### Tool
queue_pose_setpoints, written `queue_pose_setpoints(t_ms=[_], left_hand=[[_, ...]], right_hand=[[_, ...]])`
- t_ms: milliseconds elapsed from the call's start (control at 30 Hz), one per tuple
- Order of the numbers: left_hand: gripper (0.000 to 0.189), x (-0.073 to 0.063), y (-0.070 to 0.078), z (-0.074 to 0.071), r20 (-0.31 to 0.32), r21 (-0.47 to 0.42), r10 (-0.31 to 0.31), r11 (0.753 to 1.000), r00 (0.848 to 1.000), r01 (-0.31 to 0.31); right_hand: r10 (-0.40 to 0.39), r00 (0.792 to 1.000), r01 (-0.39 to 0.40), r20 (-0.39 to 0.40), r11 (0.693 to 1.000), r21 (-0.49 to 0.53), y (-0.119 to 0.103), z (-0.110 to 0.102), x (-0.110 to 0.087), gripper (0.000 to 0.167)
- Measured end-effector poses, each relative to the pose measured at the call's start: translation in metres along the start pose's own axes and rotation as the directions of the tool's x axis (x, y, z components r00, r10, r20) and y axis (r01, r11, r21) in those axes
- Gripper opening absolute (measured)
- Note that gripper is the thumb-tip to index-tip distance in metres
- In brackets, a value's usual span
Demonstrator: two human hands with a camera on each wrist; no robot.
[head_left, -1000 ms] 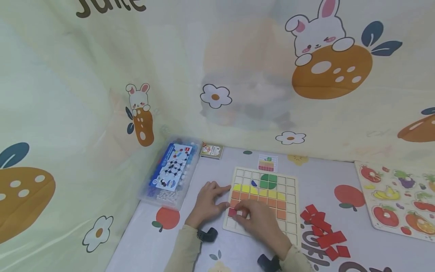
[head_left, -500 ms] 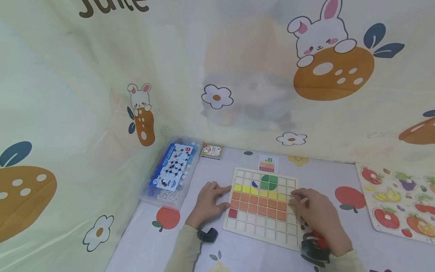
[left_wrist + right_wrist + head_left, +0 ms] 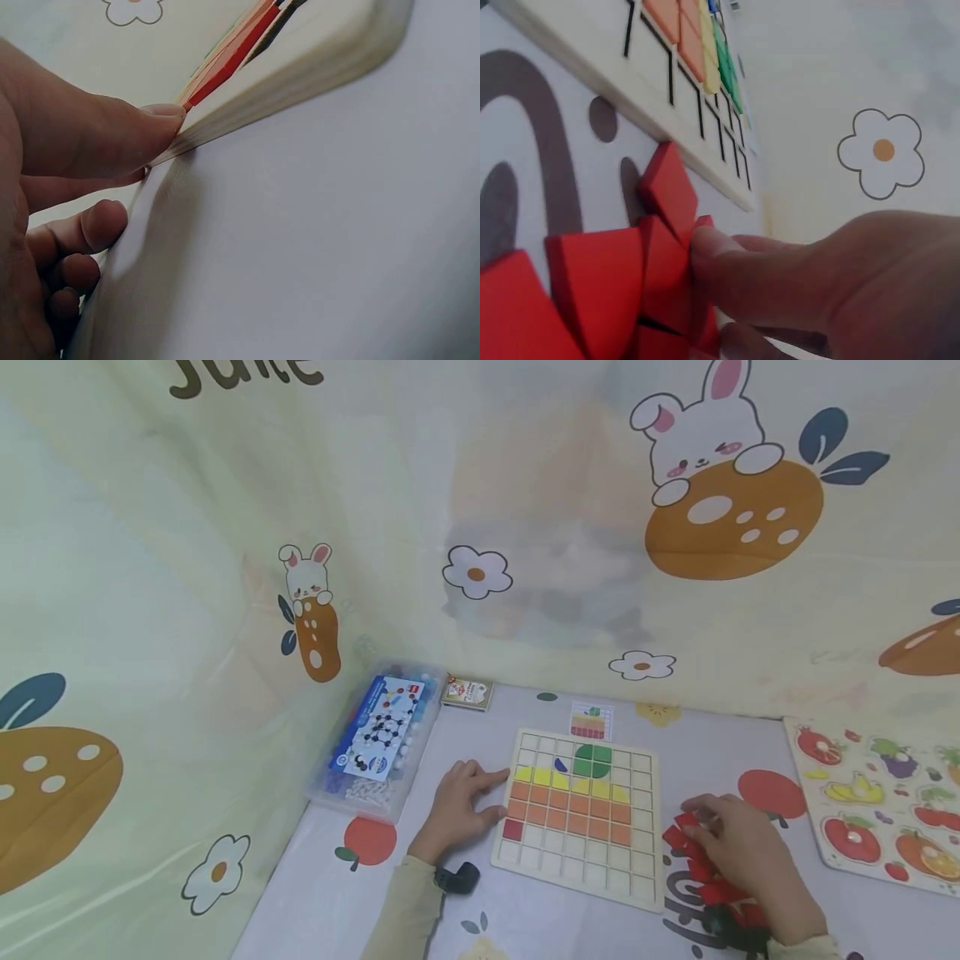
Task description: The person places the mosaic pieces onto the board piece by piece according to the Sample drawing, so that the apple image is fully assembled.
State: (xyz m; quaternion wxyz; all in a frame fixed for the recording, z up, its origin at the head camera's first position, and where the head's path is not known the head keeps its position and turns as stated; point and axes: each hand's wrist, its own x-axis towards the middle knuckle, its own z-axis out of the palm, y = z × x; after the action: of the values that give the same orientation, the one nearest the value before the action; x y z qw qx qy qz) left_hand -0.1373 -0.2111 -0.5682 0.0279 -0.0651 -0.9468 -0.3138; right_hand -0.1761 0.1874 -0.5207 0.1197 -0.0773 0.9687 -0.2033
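A wooden grid board lies on the table, bearing green, yellow and orange pieces, a small blue piece, and one red tile at the left end of the row below the orange. Against the board's left edge rests my left hand, its thumb and extended index finger touching the rim, the other fingers bent. My right hand is at the pile of loose red tiles to the board's right. In the right wrist view its thumb pinches a red tile against fingers partly hidden behind it.
A small pattern card lies beyond the board. At the back left are a clear plastic case with a blue label and a little box. A fruit puzzle board lies on the right. Printed cloth hangs behind the table.
My right hand has left the red tile on the board, moved right across it and come down at the loose red tiles. The left hand has stayed at the board's edge.
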Motion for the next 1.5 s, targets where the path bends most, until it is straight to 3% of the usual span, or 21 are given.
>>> queue_pose_setpoints(t_ms=[133,333,567,767,1000,1067,1233,1500], left_hand=[[0.055,0.001,0.000,0.000,-0.007,-0.006,0.019,1.000,1.000,-0.019],[0.056,0.001,0.002,0.000,0.007,-0.002,-0.001,1.000,1.000,0.001],[0.057,-0.002,0.003,-0.002,0.019,0.003,-0.032,0.999,0.999,0.032],[0.056,-0.004,0.003,-0.002,0.007,-0.005,-0.023,1.000,1.000,0.023],[0.056,-0.004,0.001,-0.001,0.000,-0.018,-0.023,1.000,1.000,0.023],[0.055,-0.003,0.002,-0.001,0.000,-0.026,-0.024,0.999,1.000,0.024],[0.055,-0.003,0.002,-0.001,-0.006,-0.031,-0.019,0.999,1.000,0.019],[0.056,-0.002,0.004,-0.001,-0.008,-0.035,-0.012,0.999,1.000,0.011]], right_hand=[[0.025,1.000,-0.025,-0.005,0.999,0.028,0.005,0.000,0.001,0.050],[0.080,0.997,-0.079,-0.012,0.994,0.081,0.011,0.001,0.000,0.049],[0.005,0.992,0.013,-0.130,0.991,0.137,0.014,0.006,-0.002,0.038],[0.023,0.980,0.016,-0.200,0.981,0.192,0.007,0.010,-0.003,0.043],[0.060,0.960,0.021,-0.273,0.958,0.285,-0.017,0.019,-0.006,0.053],[0.077,0.958,0.015,-0.277,0.950,0.313,-0.024,0.022,-0.006,0.054],[0.091,0.977,-0.011,-0.194,0.926,0.378,-0.042,0.026,-0.007,0.056],[-0.027,0.989,0.083,-0.143,0.910,0.407,-0.073,0.037,-0.012,0.048]])
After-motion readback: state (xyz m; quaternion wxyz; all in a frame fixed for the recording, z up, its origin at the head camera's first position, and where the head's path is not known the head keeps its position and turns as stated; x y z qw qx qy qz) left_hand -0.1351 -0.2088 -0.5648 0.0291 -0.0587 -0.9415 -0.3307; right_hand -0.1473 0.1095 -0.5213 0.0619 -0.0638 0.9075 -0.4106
